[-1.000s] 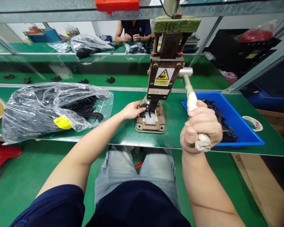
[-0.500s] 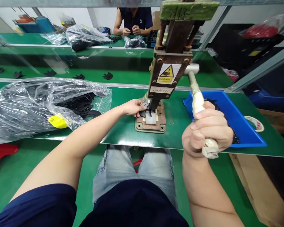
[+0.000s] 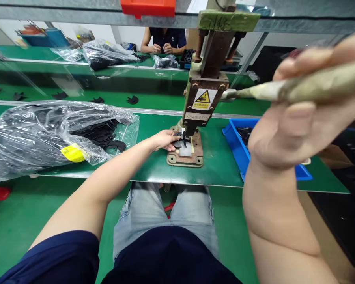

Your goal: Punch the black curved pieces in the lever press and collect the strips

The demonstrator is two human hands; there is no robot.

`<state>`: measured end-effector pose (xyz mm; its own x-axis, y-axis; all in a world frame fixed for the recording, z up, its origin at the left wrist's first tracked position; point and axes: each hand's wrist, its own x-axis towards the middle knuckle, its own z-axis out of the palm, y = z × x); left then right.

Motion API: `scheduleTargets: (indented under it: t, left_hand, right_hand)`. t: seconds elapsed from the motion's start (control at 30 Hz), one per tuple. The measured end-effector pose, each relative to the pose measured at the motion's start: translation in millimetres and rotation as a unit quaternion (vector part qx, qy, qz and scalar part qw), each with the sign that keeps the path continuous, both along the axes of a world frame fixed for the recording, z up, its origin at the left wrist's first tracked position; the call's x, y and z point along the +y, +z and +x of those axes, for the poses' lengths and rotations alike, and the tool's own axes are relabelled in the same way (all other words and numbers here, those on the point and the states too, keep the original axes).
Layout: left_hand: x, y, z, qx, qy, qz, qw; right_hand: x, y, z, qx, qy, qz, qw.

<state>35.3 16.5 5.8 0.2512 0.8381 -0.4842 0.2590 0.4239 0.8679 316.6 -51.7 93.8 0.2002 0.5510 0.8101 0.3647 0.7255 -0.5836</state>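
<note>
A hand press with a warning label stands on the green table. My left hand pinches a black curved part at the press base, just under the ram. Blurred and close to the camera, my right hand is wrapped round the taped press lever, which now points up and to the right. A clear plastic bag of black curved parts lies to the left of my left hand.
Right of the press sits a blue tray with dark parts. Black parts lie spaced along the strip behind. Across the benches a person works with both hands. A red bin hangs above.
My right hand has raised the lever up and to the right. The ram sits higher above the base. My left hand stays at the press with the black part, and the view has shifted slightly.
</note>
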Motion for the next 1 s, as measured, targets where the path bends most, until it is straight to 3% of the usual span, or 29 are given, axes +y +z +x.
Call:
scheduleTargets:
  t: [0.1,0.2,0.4,0.5,0.73,1.0]
  left_hand:
    - [-7.9,0.3,-3.8,-0.045,0.010,0.019,0.999]
    - [-24.4,6.5,-14.5,-0.085,0.026,0.058,0.994]
    - [-85.8,31.6,-35.1,-0.121,-0.005,0.143,0.982]
    - [-111.3,40.8,-35.8,-0.111,-0.021,0.144,0.983]
    - [-135.4,47.1,-32.0,-0.107,-0.036,0.129,0.985]
    - [-126.2,50.8,-37.0,-0.097,-0.035,0.113,0.988]
  right_hand:
    - [-0.8,-13.0,-8.5,0.026,0.025,-0.037,0.999]
    - [-2.3,-39.1,-21.6,0.057,0.055,-0.099,0.992]
    - [-27.8,-105.9,-60.4,0.016,0.143,-0.215,0.966]
    - [-47.8,-124.3,-89.1,-0.018,0.204,-0.259,0.944]
    - [-68.4,-121.1,-118.1,-0.027,0.183,-0.244,0.952]
    - [-74.6,-104.0,-109.2,-0.144,0.153,-0.198,0.958]
